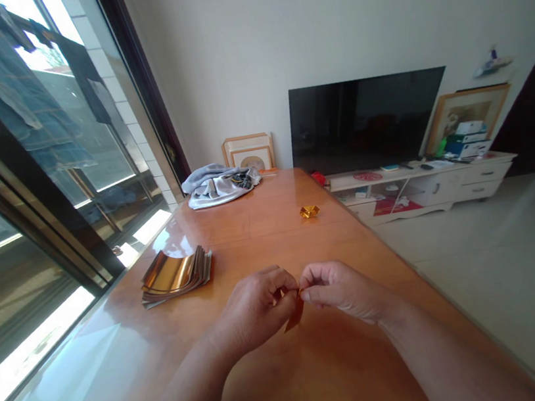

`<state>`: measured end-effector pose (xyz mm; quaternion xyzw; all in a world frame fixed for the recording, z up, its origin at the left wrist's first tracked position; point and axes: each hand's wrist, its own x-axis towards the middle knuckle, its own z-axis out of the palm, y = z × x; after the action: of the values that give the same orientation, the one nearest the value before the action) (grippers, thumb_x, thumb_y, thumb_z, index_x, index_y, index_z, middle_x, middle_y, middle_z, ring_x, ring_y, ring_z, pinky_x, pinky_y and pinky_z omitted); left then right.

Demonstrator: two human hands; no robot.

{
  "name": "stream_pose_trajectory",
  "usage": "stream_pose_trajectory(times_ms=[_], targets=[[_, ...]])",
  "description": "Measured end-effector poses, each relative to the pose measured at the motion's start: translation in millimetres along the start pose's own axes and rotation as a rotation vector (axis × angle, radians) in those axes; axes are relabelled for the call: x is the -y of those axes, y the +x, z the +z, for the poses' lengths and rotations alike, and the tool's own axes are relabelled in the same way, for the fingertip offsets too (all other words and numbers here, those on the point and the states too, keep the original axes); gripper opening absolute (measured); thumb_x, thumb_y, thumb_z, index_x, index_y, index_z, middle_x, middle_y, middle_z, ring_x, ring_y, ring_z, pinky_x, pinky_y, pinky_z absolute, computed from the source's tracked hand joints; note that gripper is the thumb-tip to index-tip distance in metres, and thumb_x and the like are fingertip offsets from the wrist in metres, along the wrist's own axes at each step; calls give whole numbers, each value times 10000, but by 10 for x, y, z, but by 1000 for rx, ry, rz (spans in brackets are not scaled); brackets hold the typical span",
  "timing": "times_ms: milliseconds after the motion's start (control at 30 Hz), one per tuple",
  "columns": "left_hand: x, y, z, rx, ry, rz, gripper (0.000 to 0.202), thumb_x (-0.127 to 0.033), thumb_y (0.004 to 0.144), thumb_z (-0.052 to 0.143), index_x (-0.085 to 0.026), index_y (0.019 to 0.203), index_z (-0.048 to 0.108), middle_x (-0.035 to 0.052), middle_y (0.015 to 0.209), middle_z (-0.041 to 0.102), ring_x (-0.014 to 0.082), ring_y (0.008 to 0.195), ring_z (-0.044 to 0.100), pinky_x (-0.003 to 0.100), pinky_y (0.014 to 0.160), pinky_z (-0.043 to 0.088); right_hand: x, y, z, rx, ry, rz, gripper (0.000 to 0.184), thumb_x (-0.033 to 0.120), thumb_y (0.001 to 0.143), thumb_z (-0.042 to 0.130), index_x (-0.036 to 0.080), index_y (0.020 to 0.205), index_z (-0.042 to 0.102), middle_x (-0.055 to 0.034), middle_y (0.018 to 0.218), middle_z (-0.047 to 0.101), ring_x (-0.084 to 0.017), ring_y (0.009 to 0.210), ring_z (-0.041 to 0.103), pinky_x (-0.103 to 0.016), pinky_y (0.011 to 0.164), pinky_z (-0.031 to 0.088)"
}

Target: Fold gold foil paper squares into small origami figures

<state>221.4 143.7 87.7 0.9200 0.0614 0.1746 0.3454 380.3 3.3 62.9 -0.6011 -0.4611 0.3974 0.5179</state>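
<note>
Between my two hands is a small piece of gold foil paper (294, 317), partly hidden by the fingers. My left hand (262, 304) is closed on its left side, thumb and fingers pinching it. From the right, my right hand (342, 289) pinches its upper edge with thumb and forefinger. The paper hangs at a slant just above the wooden table. To the left lies a curved stack of gold foil sheets (173, 273). A folded gold paper ingot (309, 211) sits farther back, near the table's right edge.
The glossy wooden table (252, 229) runs away from me, its right edge dropping to a tiled floor. Crumpled grey cloth (220, 184) lies at the far end. Glass sliding doors (37, 193) border the left. A white TV cabinet (437, 186) stands beyond, at right.
</note>
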Motion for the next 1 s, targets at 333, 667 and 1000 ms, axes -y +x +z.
stream_pose_trajectory(times_ms=[333, 667, 1000], targets=[[-11, 5, 10, 5, 118, 49, 150, -176, 870, 551, -218, 824, 688, 15, 790, 658, 146, 698, 569, 244, 639, 363, 11, 0, -16, 6, -21, -4, 111, 296, 798, 681, 192, 821, 650, 21, 732, 568, -128, 685, 470, -257, 645, 369], [-13, 21, 78, -69, 234, 114, 107, -177, 865, 563, -211, 781, 619, 16, 766, 627, 146, 713, 566, 247, 639, 345, -9, 7, -17, -10, -49, -30, 84, 268, 820, 663, 189, 818, 637, 26, 739, 569, -126, 686, 477, -260, 643, 370], [-20, 4, 118, -119, 179, 92, 156, -206, 915, 531, -211, 869, 680, 42, 825, 632, 164, 761, 574, 260, 685, 389, -18, 29, -12, -119, -11, -72, 139, 312, 842, 689, 185, 834, 631, 26, 700, 593, -121, 647, 508, -249, 599, 381]])
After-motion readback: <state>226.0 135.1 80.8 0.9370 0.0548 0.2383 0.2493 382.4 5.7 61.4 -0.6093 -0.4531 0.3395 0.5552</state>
